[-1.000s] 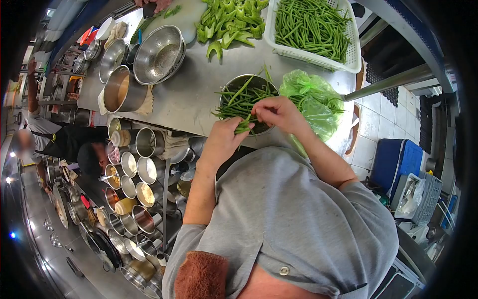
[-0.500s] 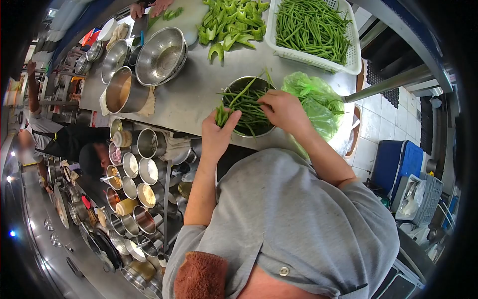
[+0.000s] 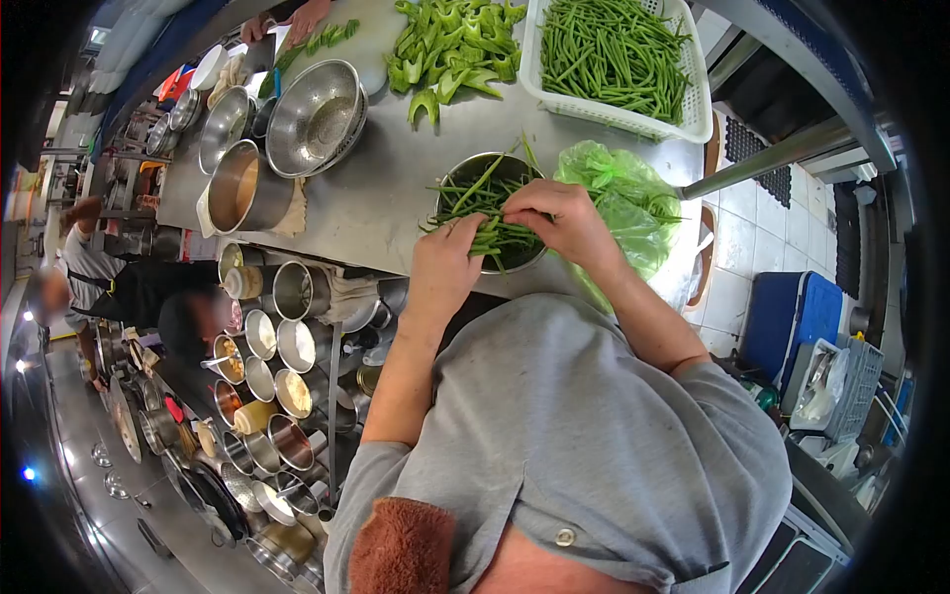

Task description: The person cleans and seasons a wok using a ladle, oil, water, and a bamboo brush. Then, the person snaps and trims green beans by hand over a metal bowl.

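Observation:
A round metal pot [image 3: 465, 165] full of green beans [image 3: 490, 188] stands at the table's near edge. Over its near left side, my left hand [image 3: 447, 265] is closed around a small bunch of green beans, their ends sticking out past the fingers. My right hand [image 3: 562, 213] is over the pot's right side, thumb and fingers pinched together close to the left fingertips. It appears to grip the end of a green bean from that bunch, though the fingers partly hide it. A green plastic bag [image 3: 618, 198] with more beans inside lies right of the pot.
Farther back are a white basket [image 3: 614, 114] of green beans and a pile of cut green vegetable [image 3: 450, 49]. Metal colanders [image 3: 317, 117] and a deep pot [image 3: 242, 188] stand left. Another person's hands [image 3: 297, 20] are at a cutting board [image 3: 366, 45]; several containers [image 3: 294, 342] fill the lower left.
My left hand has moved right and inward over the pot with its bunch of beans, meeting my right hand. The right hand has shifted slightly left.

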Available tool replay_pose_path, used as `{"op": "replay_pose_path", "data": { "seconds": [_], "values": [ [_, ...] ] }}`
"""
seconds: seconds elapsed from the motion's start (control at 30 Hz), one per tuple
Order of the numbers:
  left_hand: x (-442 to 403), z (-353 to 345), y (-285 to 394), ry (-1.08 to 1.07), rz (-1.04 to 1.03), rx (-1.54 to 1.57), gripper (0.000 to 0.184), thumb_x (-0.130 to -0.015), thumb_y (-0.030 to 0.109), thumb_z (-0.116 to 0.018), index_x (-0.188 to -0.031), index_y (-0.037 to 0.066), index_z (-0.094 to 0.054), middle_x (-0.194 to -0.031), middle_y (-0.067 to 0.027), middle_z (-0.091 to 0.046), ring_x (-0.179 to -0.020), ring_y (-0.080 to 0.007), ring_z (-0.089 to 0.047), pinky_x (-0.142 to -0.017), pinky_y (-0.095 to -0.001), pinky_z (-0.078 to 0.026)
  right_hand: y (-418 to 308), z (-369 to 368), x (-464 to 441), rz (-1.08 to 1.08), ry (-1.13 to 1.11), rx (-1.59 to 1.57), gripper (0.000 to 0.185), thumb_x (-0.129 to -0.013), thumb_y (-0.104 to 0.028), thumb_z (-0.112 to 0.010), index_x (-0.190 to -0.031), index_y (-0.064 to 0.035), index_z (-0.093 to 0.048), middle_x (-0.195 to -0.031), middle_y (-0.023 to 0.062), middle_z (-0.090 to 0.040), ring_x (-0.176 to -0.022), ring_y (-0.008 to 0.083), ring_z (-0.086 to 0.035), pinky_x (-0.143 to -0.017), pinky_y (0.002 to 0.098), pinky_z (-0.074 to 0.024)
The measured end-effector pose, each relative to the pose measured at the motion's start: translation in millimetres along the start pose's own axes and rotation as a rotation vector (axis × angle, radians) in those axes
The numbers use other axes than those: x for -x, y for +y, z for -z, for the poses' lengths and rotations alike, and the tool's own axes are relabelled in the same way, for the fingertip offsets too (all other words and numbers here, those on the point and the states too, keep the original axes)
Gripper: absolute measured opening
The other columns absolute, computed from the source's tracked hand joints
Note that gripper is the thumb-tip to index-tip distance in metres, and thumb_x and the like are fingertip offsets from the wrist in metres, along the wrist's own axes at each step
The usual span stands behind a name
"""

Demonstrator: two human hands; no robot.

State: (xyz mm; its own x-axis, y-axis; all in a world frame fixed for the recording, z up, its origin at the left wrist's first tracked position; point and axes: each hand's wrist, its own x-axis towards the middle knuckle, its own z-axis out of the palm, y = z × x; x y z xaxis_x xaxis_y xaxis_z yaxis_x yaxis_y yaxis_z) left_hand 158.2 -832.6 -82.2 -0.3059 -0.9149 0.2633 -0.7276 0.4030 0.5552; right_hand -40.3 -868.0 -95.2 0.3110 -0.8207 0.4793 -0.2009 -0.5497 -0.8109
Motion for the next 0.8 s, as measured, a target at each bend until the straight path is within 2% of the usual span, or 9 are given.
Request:
{"op": "replay_pose_path", "data": {
  "seconds": [0.2, 0.4, 0.5, 0.57, 0.6, 0.63, 0.7, 0.73, 0.8],
  "values": [
    [2.6, 19.9, -5.0, -0.041, 0.118, -0.052, 0.027, -0.078, 0.006, -0.066, -0.105, 0.004, -0.062, -0.089, -0.0163, -0.067, -0.08, -0.0354, -0.064, -0.07, -0.0403, -0.051, 3.2, 9.3, -2.6, 0.039, 0.013, 0.172, 0.007, -0.076, 0.001, -0.067, -0.082, 0.0009, -0.065, -0.08, 0.0131, -0.065, -0.075, 0.0317, -0.063, -0.066, 0.0378, -0.0507],
    [-1.7, 13.0, 2.1, -0.011, 0.055, 0.035, 0.024, -0.078, 0.008, -0.069, -0.101, 0.002, -0.063, -0.085, -0.0171, -0.067, -0.077, -0.0349, -0.065, -0.067, -0.0386, -0.051, -1.5, 6.8, -10.5, -0.007, -0.063, 0.111, 0.01, -0.076, 0.002, -0.066, -0.086, 0.0016, -0.063, -0.078, 0.0151, -0.063, -0.071, 0.033, -0.062, -0.063, 0.0392, -0.0492],
    [-3.3, 7.1, 6.8, 0.047, 0.015, 0.166, 0.021, -0.08, 0.01, -0.07, -0.098, 0.001, -0.064, -0.083, -0.0181, -0.066, -0.071, -0.0332, -0.065, -0.064, -0.0355, -0.05, 6.7, 0.1, -6.6, -0.025, -0.05, -0.037, 0.005, -0.083, -0.002, -0.064, -0.086, 0.0016, -0.062, -0.074, 0.0107, -0.063, -0.063, 0.025, -0.061, -0.058, 0.0337, -0.0479],
    [-5.4, 9.2, 11.6, 0.057, 0.038, 0.192, 0.018, -0.082, 0.011, -0.07, -0.095, 0.0, -0.064, -0.08, -0.016, -0.066, -0.067, -0.0295, -0.064, -0.061, -0.0337, -0.049, 13.7, -2.9, -3.8, -0.415, 0.116, -0.728, 0.009, -0.089, -0.006, -0.06, -0.084, 0.0008, -0.063, -0.073, 0.0048, -0.062, -0.061, 0.0138, -0.057, -0.055, 0.0262, -0.0454],
    [-5.2, 10.5, 13.2, 0.072, 0.064, 0.214, 0.017, -0.084, 0.013, -0.069, -0.093, -0.001, -0.065, -0.077, -0.0139, -0.066, -0.062, -0.0258, -0.064, -0.059, -0.0319, -0.048, 17.3, -2.8, -5.6, -0.368, 0.198, -0.827, 0.013, -0.094, -0.009, -0.057, -0.087, -0.0003, -0.064, -0.074, 0.001, -0.06, -0.063, 0.0062, -0.052, -0.055, 0.0209, -0.0433],
    [-3.3, 10.9, 13.7, 0.072, 0.065, 0.211, 0.017, -0.084, 0.013, -0.069, -0.093, -0.001, -0.065, -0.077, -0.0139, -0.066, -0.062, -0.0258, -0.064, -0.059, -0.0319, -0.048, 19.8, -2.5, -7.2, -0.368, 0.196, -0.829, 0.013, -0.094, -0.009, -0.057, -0.087, -0.0003, -0.064, -0.074, 0.001, -0.06, -0.063, 0.0062, -0.052, -0.055, 0.0209, -0.0433],
    [-0.9, 10.8, 14.4, 0.177, 0.26, 0.339, 0.019, -0.089, 0.016, -0.066, -0.093, -0.002, -0.063, -0.069, -0.0065, -0.061, -0.052, -0.0152, -0.055, -0.049, -0.0272, -0.041, 23.9, -1.4, -8.6, -0.405, 0.22, -0.564, 0.015, -0.093, -0.011, -0.057, -0.094, 0.0017, -0.064, -0.076, 0.0067, -0.063, -0.064, 0.0148, -0.057, -0.058, 0.0268, -0.0464],
    [-1.2, 10.1, 14.3, 0.17, 0.259, 0.341, 0.019, -0.089, 0.016, -0.066, -0.093, -0.002, -0.063, -0.069, -0.0065, -0.061, -0.052, -0.0152, -0.055, -0.049, -0.0272, -0.041, 25.9, -3.7, -6.8, -0.408, 0.226, -0.563, 0.015, -0.093, -0.011, -0.057, -0.094, 0.0017, -0.064, -0.076, 0.0067, -0.063, -0.064, 0.0148, -0.057, -0.058, 0.0268, -0.0464],
    [-6.3, 8.5, 12.7, 0.286, 0.536, 0.992, 0.02, -0.093, 0.019, -0.062, -0.096, -0.001, -0.061, -0.066, -0.0002, -0.052, -0.049, -0.0073, -0.043, -0.044, -0.0236, -0.033, 29.6, -10.7, -6.7, 0.058, 0.1, 0.243, 0.02, -0.093, -0.014, -0.056, -0.1, 0.0037, -0.064, -0.082, 0.0131, -0.063, -0.071, 0.0271, -0.061, -0.064, 0.0337, -0.049]
  ]
}}
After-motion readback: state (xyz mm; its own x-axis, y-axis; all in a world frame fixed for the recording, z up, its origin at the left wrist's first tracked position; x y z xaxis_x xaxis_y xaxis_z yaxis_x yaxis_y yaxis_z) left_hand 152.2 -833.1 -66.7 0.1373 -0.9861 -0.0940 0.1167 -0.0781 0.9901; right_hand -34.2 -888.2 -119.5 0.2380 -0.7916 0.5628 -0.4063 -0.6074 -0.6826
